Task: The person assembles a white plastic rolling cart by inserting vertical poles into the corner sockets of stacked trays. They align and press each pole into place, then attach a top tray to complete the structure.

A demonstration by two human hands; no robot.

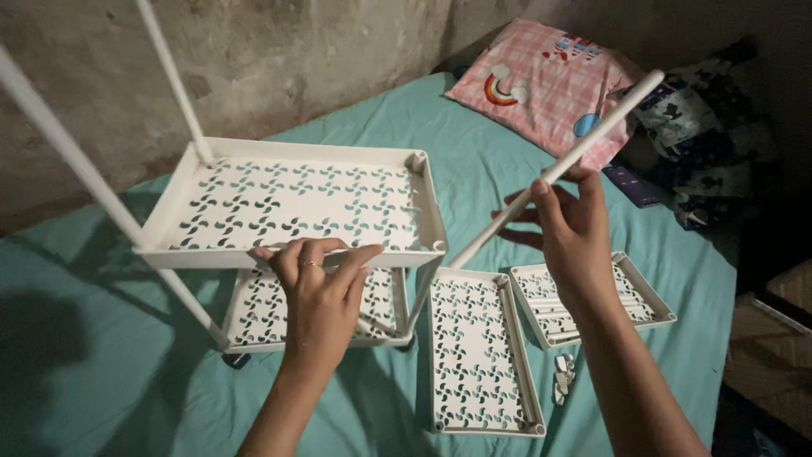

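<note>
Here, left hand point(320, 292) curled over the upper shelf tray's point(292, 203) front rim, right hand point(571, 228) closed around a white pole point(622, 112).

Left hand point(320, 292): forearm reaching forward, palm down, fingers curled in a grip, ring on one finger.
Right hand point(568, 233): raised higher, fingers pinched closed.

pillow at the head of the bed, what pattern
Pink-and-white checked fabric pillow with a rainbow print, clearest in the head view.
</note>
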